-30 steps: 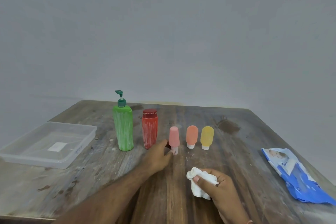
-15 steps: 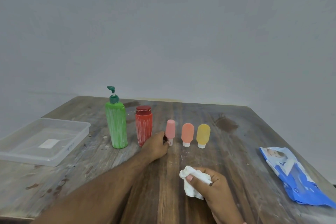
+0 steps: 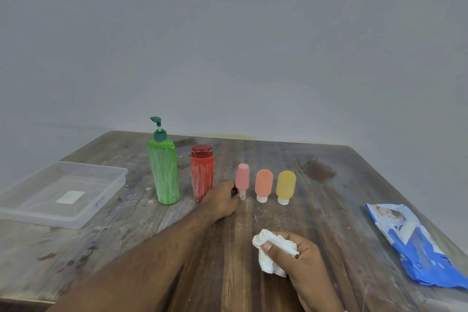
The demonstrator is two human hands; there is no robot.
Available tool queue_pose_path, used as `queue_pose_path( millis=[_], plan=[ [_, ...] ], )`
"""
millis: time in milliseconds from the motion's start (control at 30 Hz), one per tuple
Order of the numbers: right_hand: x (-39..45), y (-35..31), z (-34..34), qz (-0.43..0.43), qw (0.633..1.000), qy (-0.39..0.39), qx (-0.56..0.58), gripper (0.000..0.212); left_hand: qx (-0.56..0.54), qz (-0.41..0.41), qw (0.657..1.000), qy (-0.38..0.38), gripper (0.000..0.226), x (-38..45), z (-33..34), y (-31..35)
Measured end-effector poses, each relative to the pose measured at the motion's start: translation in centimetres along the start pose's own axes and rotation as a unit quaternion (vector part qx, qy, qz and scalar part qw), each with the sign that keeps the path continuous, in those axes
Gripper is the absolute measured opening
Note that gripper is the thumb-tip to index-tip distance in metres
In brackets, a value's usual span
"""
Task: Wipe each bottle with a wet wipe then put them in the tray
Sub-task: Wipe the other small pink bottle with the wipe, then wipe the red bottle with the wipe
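Observation:
Several bottles stand in a row on the wooden table: a green pump bottle (image 3: 164, 175), a red bottle (image 3: 201, 172), then small pink (image 3: 242, 177), orange (image 3: 263, 183) and yellow (image 3: 286, 185) tubes standing cap-down. My left hand (image 3: 222, 200) reaches to the pink tube and pinches its lower end near the cap; the tube leans slightly. My right hand (image 3: 301, 258) holds a crumpled white wet wipe (image 3: 268, 256) near the table's front. A clear plastic tray (image 3: 63, 195) sits at the left with only a white label on its floor.
A blue wet-wipe packet (image 3: 415, 246) lies at the right edge of the table. A dark stain (image 3: 319, 171) marks the wood behind the yellow tube. A grey wall rises behind the table.
My left hand has closed in on the pink tube's base and now pinches it. My right hand keeps holding the wipe in about the same place.

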State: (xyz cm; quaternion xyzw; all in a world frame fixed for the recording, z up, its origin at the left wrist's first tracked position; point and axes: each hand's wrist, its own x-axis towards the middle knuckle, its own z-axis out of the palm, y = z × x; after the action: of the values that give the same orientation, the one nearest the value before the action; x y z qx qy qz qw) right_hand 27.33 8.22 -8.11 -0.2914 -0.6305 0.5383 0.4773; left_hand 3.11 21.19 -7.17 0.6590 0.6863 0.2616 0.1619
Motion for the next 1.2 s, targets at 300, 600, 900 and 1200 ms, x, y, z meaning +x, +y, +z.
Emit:
queue_pose_path(
  millis=[300,600,900,1200],
  plan=[
    [0.1,0.2,0.1,0.005,1.0,0.006,0.004,0.028,0.02,-0.019,0.999,-0.035,0.029,-0.1,-0.4,0.2],
    [0.0,-0.1,0.3,-0.005,1.0,0.002,0.016,0.027,-0.022,0.012,1.0,0.007,0.029,-3.0,-0.6,-0.3],
    [-0.1,0.2,0.3,0.016,0.999,0.032,0.008,0.034,-0.179,0.007,0.954,0.241,0.015,-9.6,-2.7,-2.4],
    [-0.2,-0.6,0.9,-0.017,0.999,0.034,0.008,0.032,-0.242,0.021,0.945,0.219,0.096,-8.1,-3.3,-2.9]
  ],
)
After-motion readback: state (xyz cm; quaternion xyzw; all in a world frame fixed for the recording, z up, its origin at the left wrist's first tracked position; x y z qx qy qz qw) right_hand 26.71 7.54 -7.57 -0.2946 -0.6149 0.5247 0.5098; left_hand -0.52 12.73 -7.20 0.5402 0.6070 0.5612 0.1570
